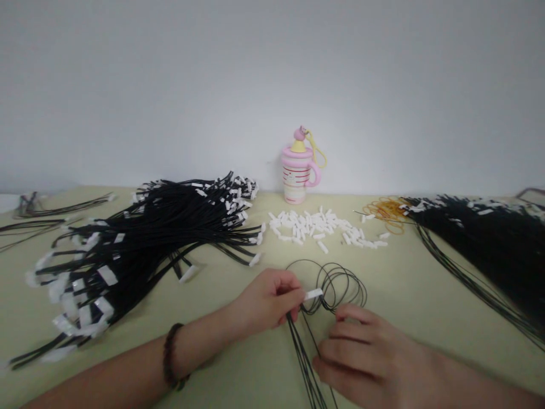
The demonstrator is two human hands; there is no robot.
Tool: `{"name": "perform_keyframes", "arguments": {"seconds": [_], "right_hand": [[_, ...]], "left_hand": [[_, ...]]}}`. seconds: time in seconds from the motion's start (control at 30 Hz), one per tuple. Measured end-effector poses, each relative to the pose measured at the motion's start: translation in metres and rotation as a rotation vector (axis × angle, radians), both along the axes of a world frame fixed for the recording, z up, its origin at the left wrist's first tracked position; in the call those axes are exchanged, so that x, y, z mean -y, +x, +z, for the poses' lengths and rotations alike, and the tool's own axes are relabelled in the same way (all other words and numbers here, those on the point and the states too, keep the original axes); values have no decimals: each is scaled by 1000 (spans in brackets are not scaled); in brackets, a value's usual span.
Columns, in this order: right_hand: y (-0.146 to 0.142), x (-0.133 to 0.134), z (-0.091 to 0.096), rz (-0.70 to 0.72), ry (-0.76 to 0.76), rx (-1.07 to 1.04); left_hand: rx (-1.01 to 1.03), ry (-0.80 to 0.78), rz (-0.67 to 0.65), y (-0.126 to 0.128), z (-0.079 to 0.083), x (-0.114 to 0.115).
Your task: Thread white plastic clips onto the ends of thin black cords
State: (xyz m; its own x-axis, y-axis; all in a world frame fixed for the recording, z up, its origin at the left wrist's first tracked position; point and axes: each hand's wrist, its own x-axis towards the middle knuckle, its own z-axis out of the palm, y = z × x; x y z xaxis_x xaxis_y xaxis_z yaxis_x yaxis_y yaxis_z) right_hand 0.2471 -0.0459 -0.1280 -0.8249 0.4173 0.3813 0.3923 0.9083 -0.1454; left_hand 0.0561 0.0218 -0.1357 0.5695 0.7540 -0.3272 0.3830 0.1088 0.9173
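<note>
White connector [314, 294] clamped in left hand [272, 298]; right of it, right hand [374, 355] grip can't be told; black wires [304, 355] below cropped.

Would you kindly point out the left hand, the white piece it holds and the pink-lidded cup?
Left hand [271, 298]: head view, middle of the hand.
White piece [314, 294]: head view, middle of its uncovered part.
Pink-lidded cup [294, 177]: head view, front of its striped body.

- L hand [281, 298] pinching wht connector [314, 293]; blk wires [304, 363] run nearward, looped beyond.
- R hand [361, 352] beside wires, half-curled; contact unclear.
- Wht pcs pile [303, 225], mid bench [404, 278]; pink-lidded cup [294, 177] behind, nr wall [170, 85].
- Blk cable bundle [170, 218] w/ wht ends, L side.
- Blk wire heap [485, 244], R side; orange strands [385, 210] adj.
</note>
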Motion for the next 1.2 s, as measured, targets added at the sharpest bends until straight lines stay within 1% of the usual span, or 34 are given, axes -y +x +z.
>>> {"name": "perform_keyframes", "arguments": {"seconds": [0.07, 0.13, 0.23, 0.33, 0.4, 0.43, 0.5, 0.6, 0.7, 0.77, 0.8, 0.9, 0.97, 1.0, 1.07, 1.2], "right_hand": [[6, -2, 1, -58, -163, -153], [12, -6, 5, -179, -314, -360], [24, -21, 15, -394, -440, -668], [42, -43, 28, -585, -609, -1136], [57, -56, 36, -642, -692, -1369], [65, -61, 39, -653, -716, -1435], [78, -67, 46, -657, -738, -1504], [86, -69, 51, -653, -705, -1527], [77, -64, 47, -672, -652, -1453], [64, -57, 39, -686, -677, -1328], [55, -53, 33, -690, -716, -1235], [29, -38, 18, -669, -890, -894], [16, -30, 12, -644, -983, -740], [12, -28, 10, -638, -1004, -701], [8, -25, 6, -641, -991, -663], [8, -26, 0, -639, -910, -618]], "left_hand": [[-6, -8, 4, 0, 0, 0], [-22, -17, 9, 1, 0, 0], [-29, -36, 30, 0, 0, -1], [6, -60, 47, -1, -1, -3], [48, -83, 68, -2, -1, -4], [70, -97, 79, -3, -1, -5], [104, -124, 99, -3, -1, -6], [128, -148, 122, -3, -1, -7], [144, -149, 144, -1, 0, -6], [142, -148, 168, -1, 0, -6], [141, -150, 181, 0, 0, -6], [164, -153, 196, -1, -2, -6], [186, -149, 193, -2, -3, -6], [192, -146, 192, -2, -4, -6], [191, -149, 190, -2, -6, -7], [190, -171, 189, -1, -5, -8]]}}
